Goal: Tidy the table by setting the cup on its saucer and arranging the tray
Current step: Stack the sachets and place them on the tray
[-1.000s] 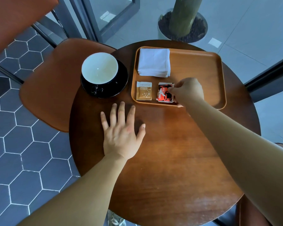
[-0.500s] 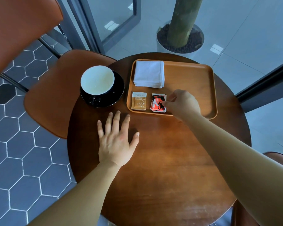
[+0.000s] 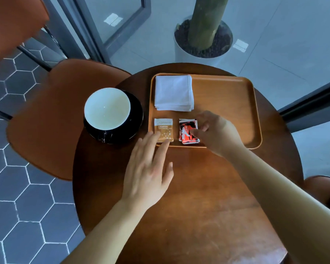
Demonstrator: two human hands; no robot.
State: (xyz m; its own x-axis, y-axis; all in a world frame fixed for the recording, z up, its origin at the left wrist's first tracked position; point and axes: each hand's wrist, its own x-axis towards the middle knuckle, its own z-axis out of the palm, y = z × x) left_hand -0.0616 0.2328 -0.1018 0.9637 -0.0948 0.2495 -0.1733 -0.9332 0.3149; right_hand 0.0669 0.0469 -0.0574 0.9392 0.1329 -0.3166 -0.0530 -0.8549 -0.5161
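A cup, black outside and white inside, stands on a black saucer at the table's left. The wooden tray holds a folded white napkin, a tan sachet and a red packet. My right hand rests on the tray with thumb and fingers pinching the red packet's right edge. My left hand is spread, its fingertips touching the tan sachet's lower edge at the tray's front rim.
The round wooden table has an orange-brown chair at its left and another chair edge at the right. A potted trunk stands behind, beyond glass framing. Hexagonal floor tiles lie at the left.
My left hand has slid forward from the bare tabletop to the tan sachet. My right hand stays at the red packet. The view has shifted so the table sits lower.
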